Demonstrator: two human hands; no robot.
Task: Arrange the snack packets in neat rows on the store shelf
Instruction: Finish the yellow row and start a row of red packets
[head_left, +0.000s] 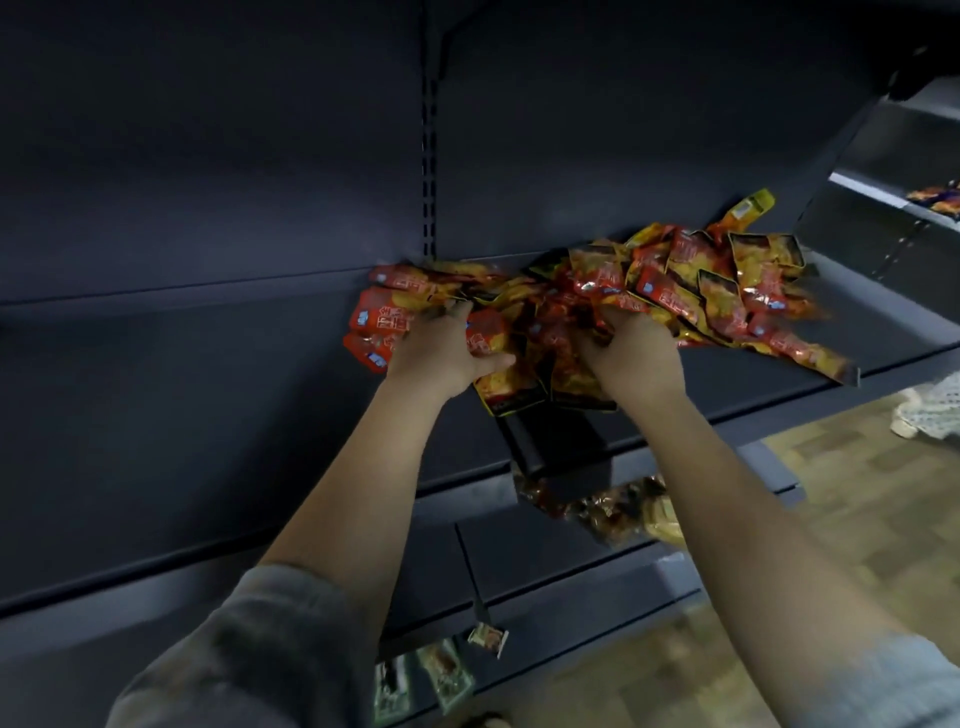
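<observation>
A loose heap of snack packets (613, 306) is seen on the shelf (208, 405), with no rows formed yet; nearly all the arranging is judged to remain. The left hand (441, 353) and right hand (631, 353) are buried in the heap, fingers curled round packets, most packets spilling rightward beyond them.

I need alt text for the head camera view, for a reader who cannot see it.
Both hands, left hand and right hand, grip a messy pile of red and yellow snack packets on a dark store shelf. More packets lie on lower shelves.
</observation>
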